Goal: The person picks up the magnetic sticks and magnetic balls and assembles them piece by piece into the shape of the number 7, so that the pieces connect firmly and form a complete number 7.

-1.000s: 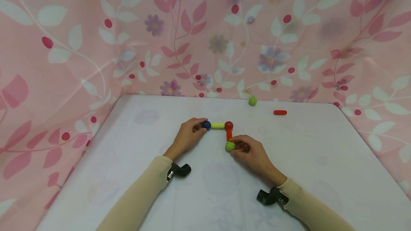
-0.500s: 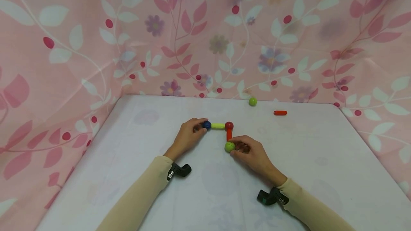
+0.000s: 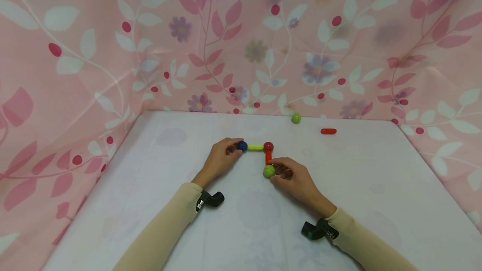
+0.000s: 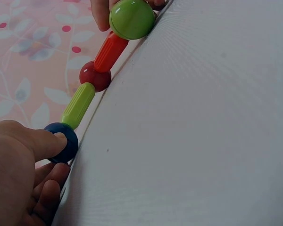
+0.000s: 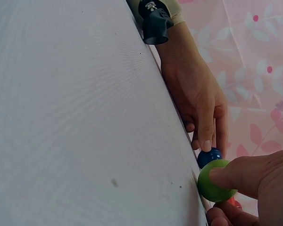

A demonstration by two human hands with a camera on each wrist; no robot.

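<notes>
My left hand (image 3: 220,157) pinches a blue ball (image 3: 242,146) between thumb and fingers. From that ball a yellow-green rod (image 3: 255,147) runs right to a red ball (image 3: 268,147). A red rod (image 3: 268,157) leads from the red ball toward me and ends at a green ball (image 3: 269,171), so the joined pieces make an L on the table. My right hand (image 3: 297,180) holds this green ball, its thumb (image 5: 226,176) pressed on the near side in the right wrist view. The left wrist view shows the whole chain, with the blue ball (image 4: 63,141) under the left thumb.
A second green ball (image 3: 296,118) lies at the table's back edge. To its right is a loose red rod (image 3: 328,131). The table (image 3: 241,237) has a white cover, and a pink floral cloth (image 3: 233,41) hangs behind and at the sides.
</notes>
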